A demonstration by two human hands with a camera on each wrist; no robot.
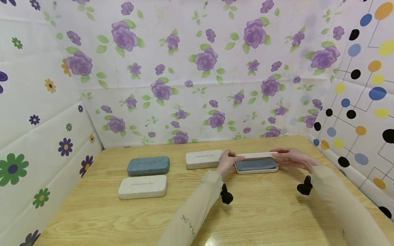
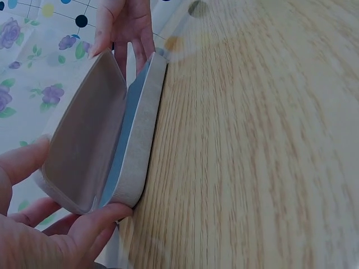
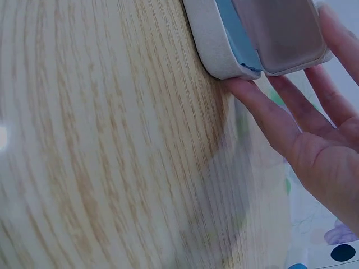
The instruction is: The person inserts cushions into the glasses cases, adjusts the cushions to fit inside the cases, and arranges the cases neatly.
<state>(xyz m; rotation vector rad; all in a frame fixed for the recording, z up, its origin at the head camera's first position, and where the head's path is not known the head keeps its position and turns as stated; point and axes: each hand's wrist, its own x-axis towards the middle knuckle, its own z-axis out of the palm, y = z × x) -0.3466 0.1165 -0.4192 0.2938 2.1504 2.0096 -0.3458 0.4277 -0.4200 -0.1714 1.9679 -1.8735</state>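
Observation:
A white glasses case stands on the table at the right with its lid raised. Inside lies a folded blue-grey cloth. My left hand holds the case's left end, its thumb on the lid's edge and a finger against the base, as the left wrist view shows. At the other end my right hand has its thumb on the lid's edge and fingers behind the lid and by the base corner. The lid's lining looks grey-brown in the left wrist view.
Left of the open case is a closed white glasses case, partly behind my left hand. Farther left, a blue case lies behind another white one. Flower-print sheets wall the table's back and left; a dotted sheet hangs at right.

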